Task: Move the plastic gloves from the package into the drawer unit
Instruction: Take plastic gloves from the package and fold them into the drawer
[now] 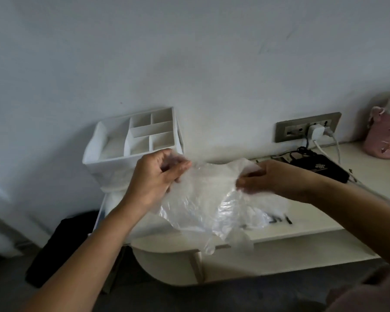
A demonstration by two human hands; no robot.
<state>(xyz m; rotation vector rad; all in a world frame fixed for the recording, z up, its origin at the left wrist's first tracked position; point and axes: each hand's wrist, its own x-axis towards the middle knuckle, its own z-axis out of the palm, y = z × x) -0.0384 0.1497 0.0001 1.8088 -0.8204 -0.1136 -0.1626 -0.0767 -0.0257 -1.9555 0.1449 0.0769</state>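
Observation:
A bundle of clear plastic gloves [212, 199] is stretched in the air above the cream desk [320, 224], with glove fingers hanging over the desk's front edge. My left hand [158, 176] pinches its left top corner. My right hand [268, 179] grips its right top edge. The white drawer unit [113, 143] stands at the desk's left end against the wall, its top divided into open compartments. Below it a drawer [104, 203] looks pulled out, partly hidden by my left arm. Under the gloves lies a clear package with dark print [277, 218].
A wall socket panel [306, 128] holds a white charger with cables running to a black device [320, 167] on the desk. A pink bag [385, 136] stands at the far right. A dark object [61, 246] sits on the floor to the left.

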